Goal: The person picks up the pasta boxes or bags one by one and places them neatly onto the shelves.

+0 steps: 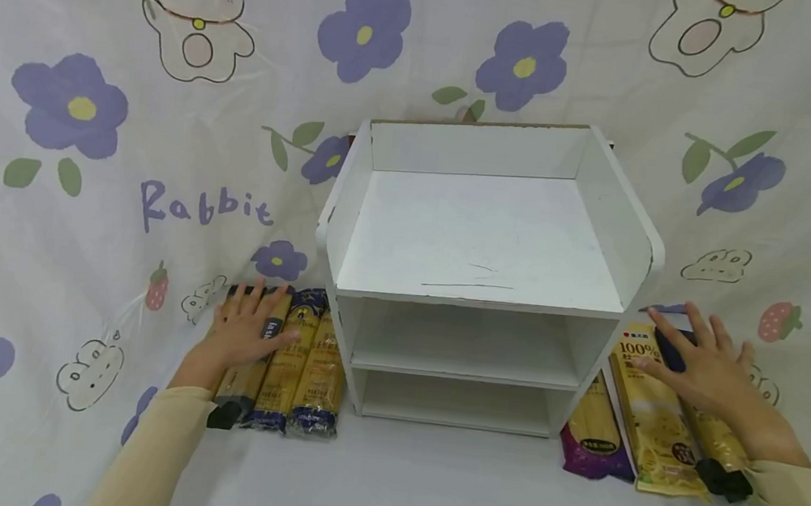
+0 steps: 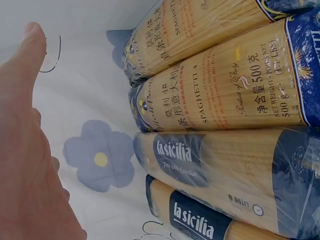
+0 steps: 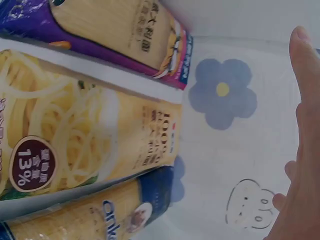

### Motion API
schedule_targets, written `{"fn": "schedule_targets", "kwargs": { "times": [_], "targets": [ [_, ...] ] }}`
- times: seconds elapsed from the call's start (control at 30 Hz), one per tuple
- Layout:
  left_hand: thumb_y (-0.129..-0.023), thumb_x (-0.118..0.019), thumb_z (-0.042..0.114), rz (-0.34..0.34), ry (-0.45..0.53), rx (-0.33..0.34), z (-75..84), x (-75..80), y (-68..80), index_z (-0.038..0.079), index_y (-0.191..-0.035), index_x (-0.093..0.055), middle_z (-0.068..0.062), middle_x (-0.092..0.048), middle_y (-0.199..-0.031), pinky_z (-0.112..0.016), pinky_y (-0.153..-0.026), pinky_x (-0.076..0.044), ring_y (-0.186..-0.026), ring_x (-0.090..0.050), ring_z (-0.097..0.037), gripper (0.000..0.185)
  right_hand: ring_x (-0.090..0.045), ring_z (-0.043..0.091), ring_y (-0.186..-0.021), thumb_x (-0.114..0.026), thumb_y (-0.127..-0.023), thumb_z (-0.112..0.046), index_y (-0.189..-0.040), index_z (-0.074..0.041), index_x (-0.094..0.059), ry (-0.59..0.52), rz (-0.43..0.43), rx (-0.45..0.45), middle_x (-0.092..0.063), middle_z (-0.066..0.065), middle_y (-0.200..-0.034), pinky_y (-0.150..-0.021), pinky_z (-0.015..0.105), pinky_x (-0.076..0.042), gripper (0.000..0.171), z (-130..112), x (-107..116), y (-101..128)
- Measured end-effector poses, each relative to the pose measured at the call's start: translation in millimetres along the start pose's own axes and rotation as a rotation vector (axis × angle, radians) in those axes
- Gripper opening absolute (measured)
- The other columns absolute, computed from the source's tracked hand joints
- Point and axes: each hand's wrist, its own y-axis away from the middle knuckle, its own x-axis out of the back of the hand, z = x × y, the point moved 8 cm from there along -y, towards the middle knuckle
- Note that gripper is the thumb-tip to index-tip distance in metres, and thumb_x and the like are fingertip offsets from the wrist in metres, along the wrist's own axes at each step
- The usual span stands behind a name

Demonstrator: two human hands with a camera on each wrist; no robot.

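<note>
A white three-level shelf unit point(image 1: 480, 236) stands in the middle with nothing on its levels. Left of it lie several spaghetti packs: two "lasicilia" packs point(image 1: 247, 376) point(image 2: 210, 160) and two blue-ended packs point(image 1: 302, 373) point(image 2: 225, 95). My left hand point(image 1: 252, 324) point(image 2: 30, 150) is spread flat over the lasicilia packs with straight fingers; contact is unclear. Right of the shelf lie a purple pack point(image 1: 593, 434) point(image 3: 100, 25), a yellow "100%" pack point(image 1: 653, 423) point(image 3: 75, 135) and a dark-ended pack point(image 1: 719, 454) point(image 3: 100, 220). My right hand point(image 1: 704, 355) point(image 3: 300, 150) hovers spread over the far ends of the last two.
A white cloth printed with purple flowers, rabbits and the word "Rabbit" point(image 1: 90, 174) covers the table and the wall behind. Bare cloth stretches in front of the shelf unit between my two sleeves.
</note>
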Motion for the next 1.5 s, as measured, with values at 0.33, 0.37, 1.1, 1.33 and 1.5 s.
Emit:
{"fn": "schedule_targets", "kwargs": {
  "times": [0.33,0.37,1.1,1.33,1.5],
  "targets": [
    [-0.092,-0.047,0.07,-0.027,0.125,0.001,-10.5,7.1,10.2,0.04,-0.157,0.011,-0.01,0.016,-0.167,-0.081,-0.109,-0.002,-0.151,0.011,-0.05,0.092,0.006,0.058,-0.148,-0.055,-0.094,-0.059,-0.158,-0.038,0.002,-0.041,0.062,0.024,0.016,0.016,-0.166,-0.102,0.086,0.003,0.089,-16,32,-2],
    [-0.093,-0.048,0.068,-0.025,0.135,-0.008,-11.4,9.0,11.9,0.038,-0.157,0.011,-0.013,0.015,-0.167,-0.081,-0.109,-0.003,-0.151,0.01,-0.051,0.092,0.005,0.058,-0.148,-0.055,-0.095,-0.058,-0.159,-0.036,0.001,-0.045,0.075,0.035,0.015,0.016,-0.166,-0.103,0.086,0.001,0.088,-21,38,-1],
    [-0.099,-0.054,0.048,0.031,0.447,-0.025,-58.3,22.1,43.4,0.037,-0.159,0.0,-0.026,-0.024,-0.161,-0.075,-0.107,-0.028,-0.144,-0.027,-0.053,0.081,-0.033,-0.001,-0.142,-0.052,-0.103,-0.031,-0.158,-0.018,-0.024,-0.724,0.361,0.467,-0.027,-0.005,-0.162,-0.119,0.018,-0.019,0.063,-143,154,20],
    [-0.1,-0.053,0.047,0.04,0.497,0.021,-80.0,13.3,52.2,0.033,-0.16,-0.008,-0.028,-0.03,-0.158,-0.072,-0.108,-0.031,-0.142,-0.032,-0.052,0.076,-0.043,0.0,-0.135,-0.049,-0.103,-0.022,-0.154,-0.022,-0.035,-0.716,0.411,0.376,-0.035,-0.008,-0.157,-0.11,0.016,-0.036,0.054,-148,156,17],
    [-0.101,-0.054,0.042,0.058,0.518,0.049,-93.9,6.6,58.5,0.022,-0.16,-0.018,-0.03,-0.031,-0.156,-0.069,-0.105,-0.037,-0.139,-0.035,-0.055,0.072,-0.046,-0.001,-0.13,-0.047,-0.104,-0.016,-0.152,-0.017,-0.039,-0.741,0.428,0.4,-0.04,-0.011,-0.152,-0.096,0.007,-0.042,0.049,-154,156,14]
  ]
}}
